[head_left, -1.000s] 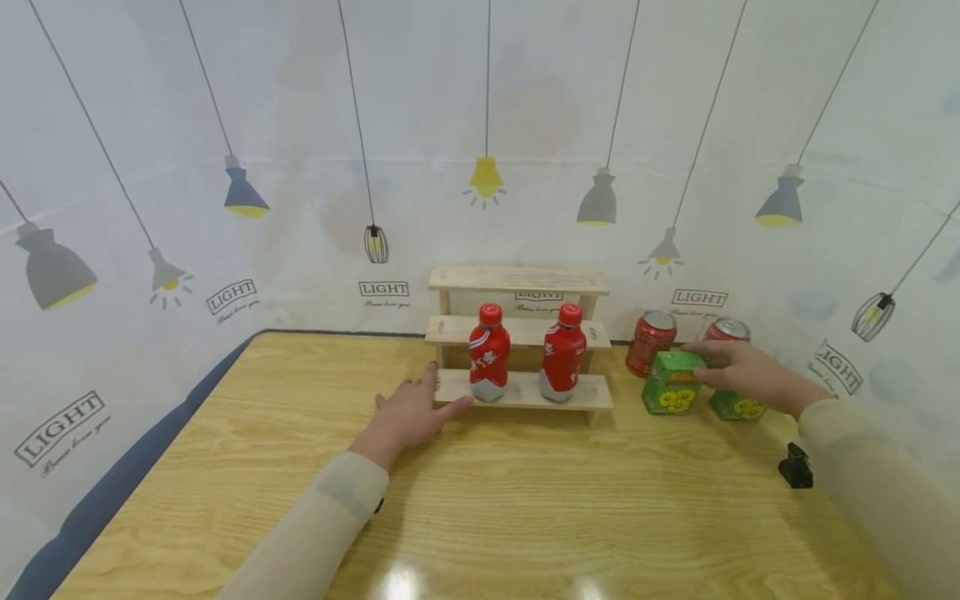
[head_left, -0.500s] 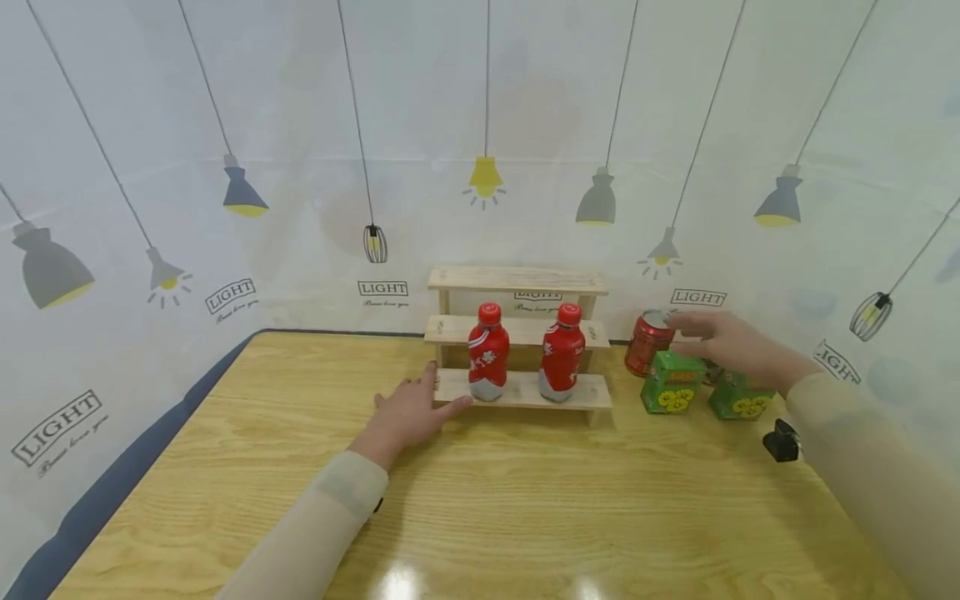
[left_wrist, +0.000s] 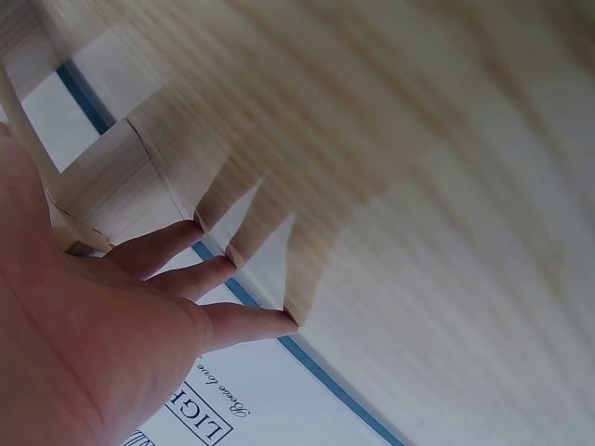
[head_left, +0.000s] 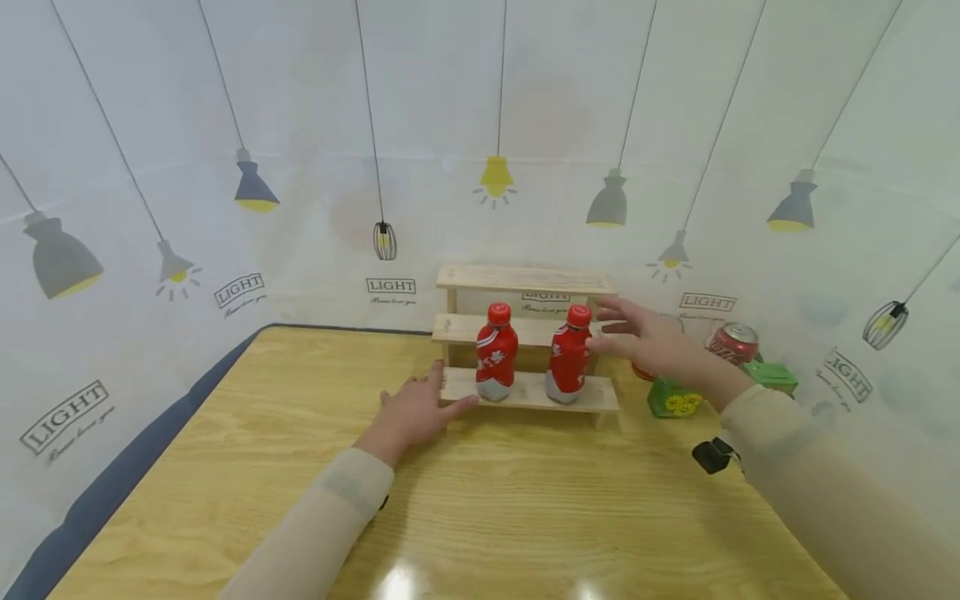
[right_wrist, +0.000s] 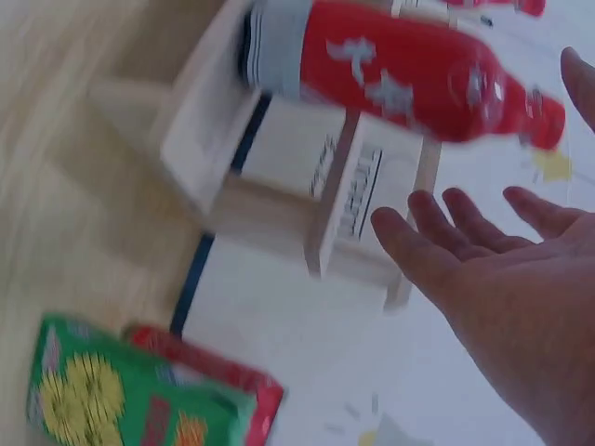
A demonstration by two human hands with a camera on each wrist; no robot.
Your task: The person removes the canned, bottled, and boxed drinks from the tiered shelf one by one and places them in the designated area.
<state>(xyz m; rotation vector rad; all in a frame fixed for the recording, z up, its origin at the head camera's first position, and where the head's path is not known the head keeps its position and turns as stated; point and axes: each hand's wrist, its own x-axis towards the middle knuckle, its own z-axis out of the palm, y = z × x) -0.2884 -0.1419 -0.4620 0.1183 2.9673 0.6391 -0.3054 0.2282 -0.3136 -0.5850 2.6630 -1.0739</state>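
Observation:
A three-step wooden shelf [head_left: 528, 277] stands by the back edge of the table. On its lowest step are two upright red bottles with white bases, the left bottle [head_left: 496, 354] and the right bottle [head_left: 567, 360]. My right hand [head_left: 648, 340] is held beside the right bottle's cap and shoulder, fingers extended and thumb apart; the right wrist view shows a gap between the fingers and that bottle [right_wrist: 390, 70]. My left hand [head_left: 412, 412] rests at the shelf's left end, its spread fingertips on the table [left_wrist: 390, 279] and its thumb along the lowest step.
Right of the shelf stand a green box with yellow flowers [head_left: 672, 400] and a red can [head_left: 733, 342], with a second green box [head_left: 772, 377] beside it. Another red can [right_wrist: 214, 362] is partly hidden. A printed wall sheet hangs behind the table.
My right hand has moved left from the cans and green boxes to beside the right bottle. The left hand stays at the shelf's left end. The head view has shifted slightly.

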